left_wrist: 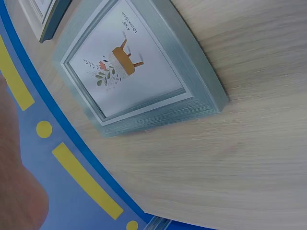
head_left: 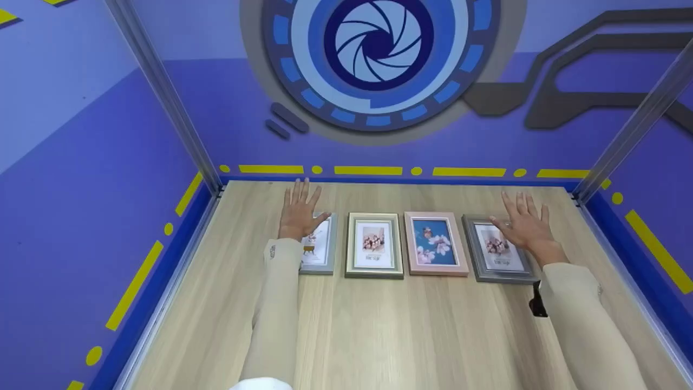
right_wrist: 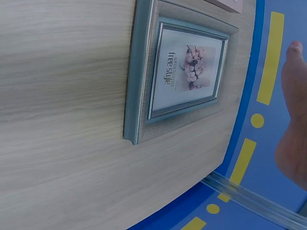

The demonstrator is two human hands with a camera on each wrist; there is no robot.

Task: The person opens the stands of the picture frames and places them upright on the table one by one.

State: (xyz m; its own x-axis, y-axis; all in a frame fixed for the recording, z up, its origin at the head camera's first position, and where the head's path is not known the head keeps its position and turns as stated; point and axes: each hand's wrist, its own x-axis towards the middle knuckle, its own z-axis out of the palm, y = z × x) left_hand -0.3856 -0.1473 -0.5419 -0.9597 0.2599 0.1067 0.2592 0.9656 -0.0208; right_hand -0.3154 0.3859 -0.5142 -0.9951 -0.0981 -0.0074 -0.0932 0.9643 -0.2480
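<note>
**Beige left sleeve [head_left: 279,319] and right sleeve [head_left: 587,325] stretched over the wood-grain counter [head_left: 379,336]**

Nearest, at the bottom of the head view: both sleeves, reaching forward, with a white patch [head_left: 260,384] at the lower end of the left one. Beside the right cuff, a small black thing [head_left: 537,303]; cannot tell its kind.

Beyond the left cuff, the left hand [head_left: 300,214], back upward, fingers straight and spread apart, over the left side of the blue-grey frame [head_left: 319,249]. Beyond the right cuff, the right hand [head_left: 524,227], fingers and thumb likewise apart, over the upper right part of the dark grey frame [head_left: 497,252].

Flat on the counter, a row of four: blue-grey at far left, then a gold-green frame [head_left: 374,245], just beside it a pink frame [head_left: 436,243], and dark grey at far right. Inside, in the same order: a stool print with flowers, a bouquet print, pale blossoms on blue, another bouquet print lettered "free style".

Behind, a purple-blue wall [head_left: 216,108] with a large round emblem [head_left: 379,70] and yellow dashes [head_left: 368,170] along its foot, between a left metal post [head_left: 165,95] and a right metal post [head_left: 639,122].
</note>
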